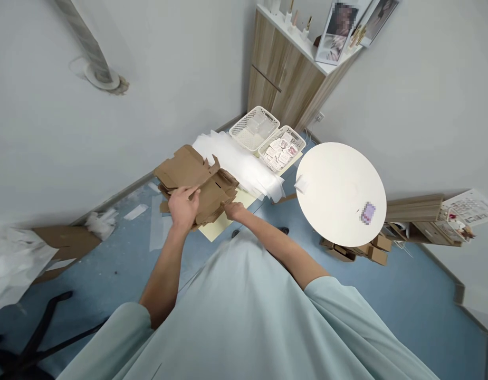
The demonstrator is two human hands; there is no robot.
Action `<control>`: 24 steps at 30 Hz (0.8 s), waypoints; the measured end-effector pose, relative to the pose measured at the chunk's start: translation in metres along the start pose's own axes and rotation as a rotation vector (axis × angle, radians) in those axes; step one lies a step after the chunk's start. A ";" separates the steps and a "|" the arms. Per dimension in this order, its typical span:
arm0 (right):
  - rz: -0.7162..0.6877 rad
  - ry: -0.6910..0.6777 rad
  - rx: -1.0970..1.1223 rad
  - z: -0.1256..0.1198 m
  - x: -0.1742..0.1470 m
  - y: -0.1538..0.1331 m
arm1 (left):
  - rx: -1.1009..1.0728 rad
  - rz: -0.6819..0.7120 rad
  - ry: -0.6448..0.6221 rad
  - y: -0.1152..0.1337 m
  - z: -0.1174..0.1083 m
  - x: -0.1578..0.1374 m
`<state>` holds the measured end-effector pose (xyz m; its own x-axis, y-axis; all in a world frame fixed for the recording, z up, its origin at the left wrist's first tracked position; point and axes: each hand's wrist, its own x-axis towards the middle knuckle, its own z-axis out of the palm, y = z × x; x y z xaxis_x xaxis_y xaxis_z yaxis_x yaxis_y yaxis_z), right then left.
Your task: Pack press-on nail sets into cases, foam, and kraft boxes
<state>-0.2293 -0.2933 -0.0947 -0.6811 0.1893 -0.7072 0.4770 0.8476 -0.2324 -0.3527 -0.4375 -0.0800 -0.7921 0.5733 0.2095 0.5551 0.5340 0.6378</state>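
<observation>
A stack of flat, unfolded brown cardboard boxes (184,166) lies on a low pale yellow surface (212,230), in front of me and a little to the left. My left hand (183,207) is closed, thumb and fingers pinching the near edge of the top cardboard box's raised panel. At the stack's right corner, the fingers of my right hand (233,211) are curled round the edge of the cardboard. Part of those fingertips is hidden by the flaps. White foam sheets (238,163) lie in a pile just beyond the boxes.
Behind the foam stand a white basket (238,128) with clear plastic pieces and another basket (301,138) with printed cards. A round white table (338,179) is on the right, with small cardboard boxes (377,256) below. Black chair legs (46,322) occupy the lower left.
</observation>
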 end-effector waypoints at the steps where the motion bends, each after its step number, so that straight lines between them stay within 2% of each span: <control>1: -0.009 0.015 0.014 -0.003 -0.002 0.000 | -0.021 0.023 0.060 0.005 -0.009 0.004; 4: -0.036 0.087 0.056 -0.013 -0.012 0.010 | -0.081 0.103 0.182 0.025 -0.030 0.014; 7: -0.055 0.232 0.143 -0.031 -0.037 0.038 | -0.142 0.201 0.249 0.056 -0.039 0.018; 9: -0.131 0.499 0.411 -0.047 -0.064 0.069 | -0.177 0.265 0.247 0.082 -0.036 0.019; 11: -0.130 0.710 0.666 -0.064 -0.099 0.104 | -0.217 0.339 0.212 0.110 -0.024 0.018; 15: -0.003 1.032 0.911 -0.089 -0.176 0.177 | -0.244 0.473 0.041 0.167 0.020 0.017; 17: 0.059 1.117 0.957 -0.090 -0.210 0.210 | -0.251 0.544 -0.069 0.196 0.050 0.019; 20: 0.165 1.208 1.009 -0.075 -0.248 0.262 | -0.253 0.677 -0.223 0.239 0.099 0.021; 24: 0.329 1.229 1.066 -0.031 -0.275 0.339 | -0.229 0.843 -0.377 0.296 0.173 0.016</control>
<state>0.1023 -0.0430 0.0416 -0.2366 0.9714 -0.0210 0.4681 0.0950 -0.8786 -0.1572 -0.1621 -0.0159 0.0030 0.8982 0.4395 0.8115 -0.2590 0.5238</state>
